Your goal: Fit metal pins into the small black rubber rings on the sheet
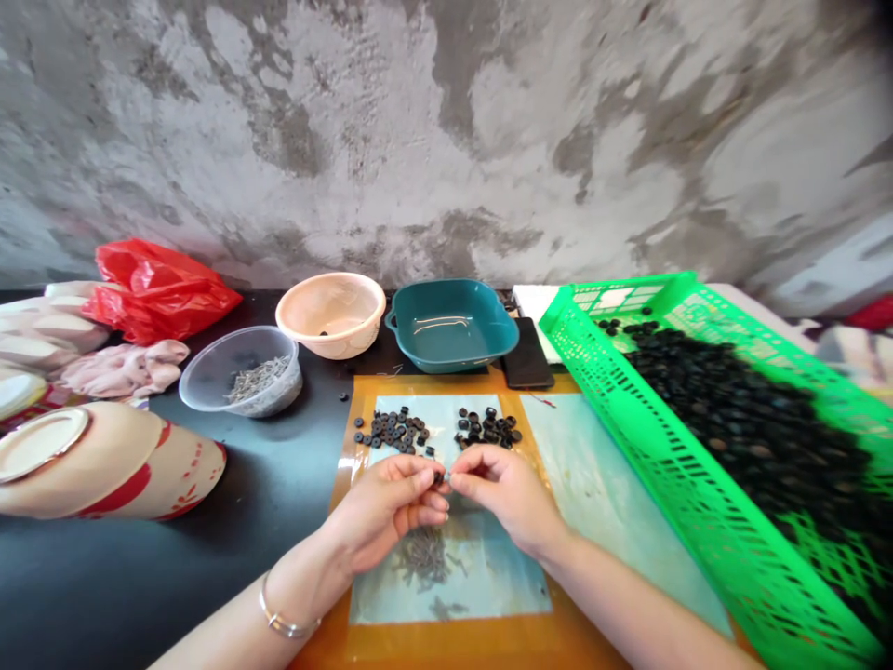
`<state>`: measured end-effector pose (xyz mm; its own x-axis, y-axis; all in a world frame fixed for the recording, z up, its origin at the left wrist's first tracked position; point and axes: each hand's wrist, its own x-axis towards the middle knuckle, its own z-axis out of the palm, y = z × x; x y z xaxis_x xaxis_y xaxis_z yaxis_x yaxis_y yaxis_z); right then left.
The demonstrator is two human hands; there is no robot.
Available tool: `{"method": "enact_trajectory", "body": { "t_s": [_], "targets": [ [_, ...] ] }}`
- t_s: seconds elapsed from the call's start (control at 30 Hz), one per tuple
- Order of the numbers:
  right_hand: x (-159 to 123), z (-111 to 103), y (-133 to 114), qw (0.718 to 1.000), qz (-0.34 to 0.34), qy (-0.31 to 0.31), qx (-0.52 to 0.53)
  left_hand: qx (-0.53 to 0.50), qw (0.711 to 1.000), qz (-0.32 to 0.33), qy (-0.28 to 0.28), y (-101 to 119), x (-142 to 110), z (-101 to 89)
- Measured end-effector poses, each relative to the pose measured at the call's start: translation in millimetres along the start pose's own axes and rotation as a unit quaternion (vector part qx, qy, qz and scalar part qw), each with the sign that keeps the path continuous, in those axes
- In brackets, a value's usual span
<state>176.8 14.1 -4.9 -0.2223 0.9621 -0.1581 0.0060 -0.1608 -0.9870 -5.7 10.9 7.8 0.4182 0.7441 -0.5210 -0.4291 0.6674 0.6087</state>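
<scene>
My left hand pinches a small black round part between thumb and forefinger, above the blue-and-orange mat. Fingertip to fingertip with it, my right hand is closed on a tiny metallic piece, probably a screw, that points at the black part. Just beyond my hands lie two groups of parts: black rings on the left and black caps on the right. Below my left hand a loose pile of small metal screws rests on the mat; their exact shape is blurred.
A green crate of black parts stands at right. Along the wall are a teal dish, a peach bowl and a phone. At left are a clear bowl of metal pieces, a large cup and a red bag.
</scene>
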Motion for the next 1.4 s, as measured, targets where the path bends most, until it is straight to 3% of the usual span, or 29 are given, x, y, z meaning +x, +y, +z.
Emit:
{"method": "enact_trajectory", "body": {
  "t_s": [0.17,0.47,0.83,1.1,1.2,1.3,1.4],
  "targets": [
    [-1.8,4.2,-2.8,1.0,-0.011,0.002,-0.003,0.003,1.0,0.003,-0.002,-2.8,-0.6,2.8],
    [-6.9,8.3,-5.0,0.991,-0.1,0.054,-0.077,-0.008,0.999,0.028,0.016,-8.3,0.9,-1.5],
    [-0.5,2.2,-1.3,1.0,0.014,0.009,0.0,0.074,0.994,0.074,0.026,-6.7,-2.8,6.1],
    [0.0,0.9,-2.3,0.999,0.017,0.006,-0.035,0.138,0.986,0.085,0.04,-8.9,-2.1,3.7],
    [3.3,-9.4,-8.9,0.999,0.001,-0.005,-0.051,0.124,0.988,0.083,0.03,-8.2,-1.9,3.6],
    [7.3,-29.5,-19.6,0.991,-0.03,0.046,-0.125,0.103,0.99,0.088,0.023,-6.4,-1.2,2.9],
    [8.5,-46.9,-26.7,0.956,-0.016,0.062,-0.287,0.084,0.992,0.085,0.032,-4.4,-0.1,0.8]
  ]
}}
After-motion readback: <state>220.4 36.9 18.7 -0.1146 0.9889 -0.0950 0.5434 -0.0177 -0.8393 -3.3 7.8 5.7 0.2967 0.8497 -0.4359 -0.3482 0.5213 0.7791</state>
